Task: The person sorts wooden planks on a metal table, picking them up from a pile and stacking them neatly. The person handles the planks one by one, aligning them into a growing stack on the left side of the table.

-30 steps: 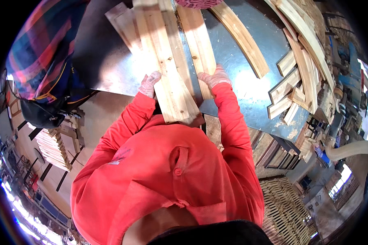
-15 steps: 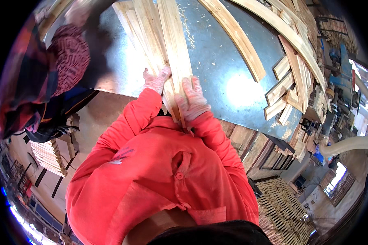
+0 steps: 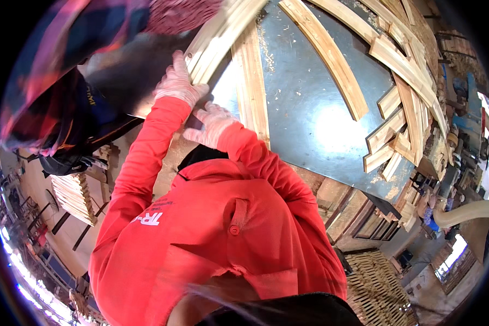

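The bundle of pale boards [image 3: 221,41] is at the upper centre of the frame, its long axis slanting from the near end by the hands up towards the upper right. Half a second ago the boards pointed almost straight up, near ends close to the chest; now they have swung and moved away, which suggests they are being shifted as a group, with a single board [image 3: 250,81] lying to their right. The left hand [image 3: 179,82] is half open, thumb and fingers about the near end (how firmly, I cannot tell). The right hand [image 3: 214,123], fingers spread, seems to hold nothing. A co-worker's patterned sleeve [image 3: 185,13] shows upper left; right of centre, a curved plank [image 3: 328,60] lies on the metal table [image 3: 296,103]
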`<state>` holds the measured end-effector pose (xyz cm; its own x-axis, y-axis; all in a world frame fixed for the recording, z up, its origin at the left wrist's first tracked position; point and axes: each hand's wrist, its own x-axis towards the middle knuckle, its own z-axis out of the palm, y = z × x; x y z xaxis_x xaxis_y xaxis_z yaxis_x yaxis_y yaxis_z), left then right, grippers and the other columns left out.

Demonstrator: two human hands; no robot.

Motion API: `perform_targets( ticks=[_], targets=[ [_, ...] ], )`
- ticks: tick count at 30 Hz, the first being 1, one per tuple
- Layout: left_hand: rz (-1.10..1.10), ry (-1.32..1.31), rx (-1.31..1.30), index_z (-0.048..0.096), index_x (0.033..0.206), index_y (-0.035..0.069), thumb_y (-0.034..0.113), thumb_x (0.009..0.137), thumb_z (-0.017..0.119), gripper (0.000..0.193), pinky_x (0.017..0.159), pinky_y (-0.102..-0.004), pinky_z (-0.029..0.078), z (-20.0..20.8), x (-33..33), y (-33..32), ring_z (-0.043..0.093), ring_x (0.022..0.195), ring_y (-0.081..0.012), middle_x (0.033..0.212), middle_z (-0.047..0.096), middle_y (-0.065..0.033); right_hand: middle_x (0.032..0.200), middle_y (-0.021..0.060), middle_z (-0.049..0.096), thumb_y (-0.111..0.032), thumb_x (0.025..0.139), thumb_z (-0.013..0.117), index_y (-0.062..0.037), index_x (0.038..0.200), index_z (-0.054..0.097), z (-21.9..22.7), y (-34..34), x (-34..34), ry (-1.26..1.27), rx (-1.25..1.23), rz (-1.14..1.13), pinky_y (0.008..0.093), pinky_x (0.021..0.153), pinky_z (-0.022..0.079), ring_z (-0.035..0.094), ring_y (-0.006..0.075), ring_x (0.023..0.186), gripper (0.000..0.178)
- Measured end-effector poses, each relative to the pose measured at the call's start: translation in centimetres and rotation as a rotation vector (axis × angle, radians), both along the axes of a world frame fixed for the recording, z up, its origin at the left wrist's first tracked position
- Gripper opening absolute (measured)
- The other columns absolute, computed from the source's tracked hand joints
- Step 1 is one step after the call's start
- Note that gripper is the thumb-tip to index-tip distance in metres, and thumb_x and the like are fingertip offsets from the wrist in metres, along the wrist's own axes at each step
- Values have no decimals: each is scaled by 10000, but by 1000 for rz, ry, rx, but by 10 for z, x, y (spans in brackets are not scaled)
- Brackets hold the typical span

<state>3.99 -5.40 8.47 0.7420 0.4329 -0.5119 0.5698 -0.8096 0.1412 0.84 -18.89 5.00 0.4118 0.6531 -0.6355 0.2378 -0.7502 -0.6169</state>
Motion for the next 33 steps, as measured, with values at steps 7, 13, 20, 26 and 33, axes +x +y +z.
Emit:
perform_targets(
  ticks=[7, 13, 20, 26, 33],
  targets=[
    [-169, -145, 34, 130, 1487, 127, 427, 681, 732, 1050, 961, -457, 452, -25, 5, 8, 554, 1139, -399, 1251, 523, -234, 1538, 243, 200, -558, 742, 673, -84, 1528, 87, -75, -61, -5, -458, -375, -502, 548, 1119, 243, 230, 429, 1405, 1089],
    [-311, -488, -278, 80, 1508, 48, 350, 718, 711, 1055, 1025, -372, 415, -75, -18, 95, 518, 1207, -406, 1338, 470, -296, 1483, 235, 284, -383, 650, 817, -72, 1507, 108, -40, -56, 3, -284, -283, -704, 470, 1087, 338, 360, 416, 1326, 1155],
    [5, -12, -176, -29, 1526, 101, 443, 722, 723, 1153, 1073, -387, 380, -40, -34, 11, 426, 1291, -447, 1474, 276, -318, 1310, 251, 481, -264, 646, 847, -20, 1396, 352, -94, -77, 18, 181, 183, -1170, 416, 1031, 423, 483, 323, 1253, 932],
    [18, -266, -220, -1, 1532, 105, 613, 658, 748, 1257, 1114, -424, 307, -64, -42, 11, 290, 1384, -431, 1524, 140, -322, 1258, 186, 571, -425, 858, 539, -53, 1268, 514, -49, 16, 24, -224, 42, -578, 427, 986, 446, 546, 357, 1159, 554],
    [45, -102, 30, 38, 1523, 92, 505, 676, 762, 1187, 1085, -464, 344, -42, -27, -15, 345, 1340, -457, 1504, 188, -316, 1506, 254, 248, -449, 792, 662, -32, 1504, 165, -68, -20, 23, -547, -390, -351, 479, 1129, 259, 230, 441, 1390, 964]
  ],
)
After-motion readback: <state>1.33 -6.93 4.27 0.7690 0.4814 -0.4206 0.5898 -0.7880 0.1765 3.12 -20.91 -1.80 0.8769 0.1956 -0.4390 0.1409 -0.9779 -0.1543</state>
